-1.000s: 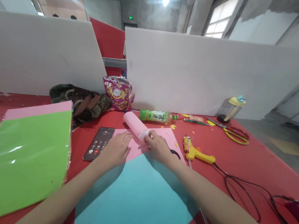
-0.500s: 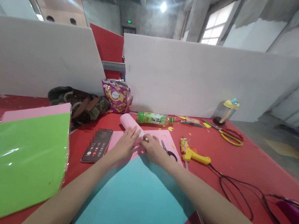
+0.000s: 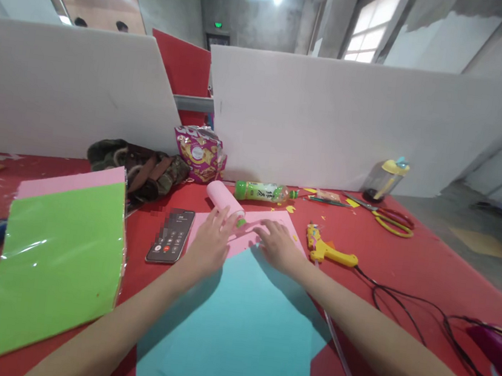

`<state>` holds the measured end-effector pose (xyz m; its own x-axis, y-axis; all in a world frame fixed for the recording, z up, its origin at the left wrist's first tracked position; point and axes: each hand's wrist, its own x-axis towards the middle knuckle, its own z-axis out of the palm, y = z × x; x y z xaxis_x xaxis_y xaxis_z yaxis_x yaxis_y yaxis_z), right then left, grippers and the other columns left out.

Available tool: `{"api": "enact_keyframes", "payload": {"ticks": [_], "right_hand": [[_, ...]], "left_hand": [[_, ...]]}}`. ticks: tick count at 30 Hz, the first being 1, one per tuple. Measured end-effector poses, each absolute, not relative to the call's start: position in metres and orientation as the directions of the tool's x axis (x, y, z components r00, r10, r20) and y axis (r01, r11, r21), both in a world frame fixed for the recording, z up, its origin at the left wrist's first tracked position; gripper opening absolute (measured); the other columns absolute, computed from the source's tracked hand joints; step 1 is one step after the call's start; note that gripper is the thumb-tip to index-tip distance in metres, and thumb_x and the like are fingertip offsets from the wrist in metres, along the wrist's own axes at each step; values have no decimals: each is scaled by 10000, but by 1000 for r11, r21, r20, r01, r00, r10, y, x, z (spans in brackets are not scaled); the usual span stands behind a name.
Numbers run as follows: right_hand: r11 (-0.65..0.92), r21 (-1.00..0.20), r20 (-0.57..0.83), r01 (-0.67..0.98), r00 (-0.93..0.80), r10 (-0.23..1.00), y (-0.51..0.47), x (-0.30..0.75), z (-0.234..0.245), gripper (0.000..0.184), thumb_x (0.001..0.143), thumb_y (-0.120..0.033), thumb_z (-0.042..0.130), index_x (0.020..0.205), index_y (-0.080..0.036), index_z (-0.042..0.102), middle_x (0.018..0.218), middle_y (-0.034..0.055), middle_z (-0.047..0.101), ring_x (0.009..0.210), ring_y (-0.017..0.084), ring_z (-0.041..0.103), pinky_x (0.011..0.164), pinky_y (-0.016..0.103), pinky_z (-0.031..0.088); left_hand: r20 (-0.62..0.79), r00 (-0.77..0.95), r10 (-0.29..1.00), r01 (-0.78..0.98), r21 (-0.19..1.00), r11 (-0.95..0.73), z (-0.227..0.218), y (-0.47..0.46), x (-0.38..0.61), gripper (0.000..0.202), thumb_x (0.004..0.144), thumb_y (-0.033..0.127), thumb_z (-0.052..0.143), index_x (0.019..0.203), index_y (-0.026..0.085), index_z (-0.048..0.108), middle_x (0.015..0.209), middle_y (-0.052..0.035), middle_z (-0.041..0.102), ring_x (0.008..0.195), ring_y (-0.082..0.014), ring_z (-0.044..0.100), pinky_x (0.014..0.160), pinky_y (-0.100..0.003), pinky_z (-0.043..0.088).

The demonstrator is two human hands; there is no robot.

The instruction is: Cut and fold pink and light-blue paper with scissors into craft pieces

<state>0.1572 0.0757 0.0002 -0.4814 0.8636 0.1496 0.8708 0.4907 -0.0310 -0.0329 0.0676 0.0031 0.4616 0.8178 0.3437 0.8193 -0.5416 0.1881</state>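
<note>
A pink paper-covered roll (image 3: 223, 195) lies slantwise on a pink sheet (image 3: 284, 218), with a small green piece (image 3: 241, 223) at its near end. My left hand (image 3: 211, 241) is open, its spread fingertips by the near end of the roll; I cannot tell whether they press on it. Apart from it, my right hand (image 3: 279, 246) has loosely bent, separated fingers over the pink sheet and holds nothing visible. A large light-blue sheet (image 3: 238, 327) lies under and in front of both hands. The scissors by my right hand are now hidden.
A phone (image 3: 172, 236) lies left of my hands, beyond it a bagged green sheet (image 3: 64, 250). Behind are a snack bag (image 3: 200, 154) and a green-capped bottle (image 3: 262, 192). To the right are a yellow glue gun (image 3: 332, 253) with a trailing cable, large scissors (image 3: 393, 224) and a cup (image 3: 387, 180).
My hands have moved apart: the right one has left the roll's end and shifted right, and the left fingers have spread. The view has tilted slightly.
</note>
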Motion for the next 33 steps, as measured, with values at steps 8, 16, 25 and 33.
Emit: {"api": "enact_keyframes", "payload": {"ticks": [8, 16, 25, 33], "right_hand": [[183, 65, 20, 981, -185, 983, 46, 197, 2, 199, 818, -202, 400, 926, -124, 548, 824, 117, 642, 766, 229, 594, 671, 313, 347], [178, 131, -28, 975, -176, 984, 45, 187, 8, 233, 810, -105, 353, 946, -124, 541, 837, 123, 659, 812, 234, 607, 694, 318, 329], [136, 169, -55, 976, -128, 990, 49, 172, 16, 285, 797, -48, 327, 1003, -115, 512, 826, 145, 653, 752, 264, 626, 735, 416, 332], [181, 160, -81, 970, -170, 982, 54, 182, 9, 254, 817, -98, 338, 955, -133, 548, 857, 132, 641, 756, 222, 614, 740, 373, 325]], "left_hand": [[-534, 756, 379, 631, 441, -638, 40, -20, -21, 937, 625, 388, 680, 1363, 206, 132, 1421, -182, -52, 1241, -414, -56, 947, -609, 192], [-415, 782, 466, 620, 434, -654, 13, -11, -28, 757, 744, 475, 532, 1355, 277, 131, 1423, -117, -47, 1255, -348, -111, 964, -622, 47], [-252, 838, 485, 543, 282, -791, -3, 26, -29, 547, 833, 466, 390, 1330, 291, 241, 1431, -45, 143, 1301, -306, 44, 1006, -574, 96], [-153, 832, 532, 553, 158, -818, 9, 9, -20, 487, 756, 11, 416, 1214, 175, 419, 1380, -96, 309, 1271, -298, 221, 1001, -521, 223]]}}
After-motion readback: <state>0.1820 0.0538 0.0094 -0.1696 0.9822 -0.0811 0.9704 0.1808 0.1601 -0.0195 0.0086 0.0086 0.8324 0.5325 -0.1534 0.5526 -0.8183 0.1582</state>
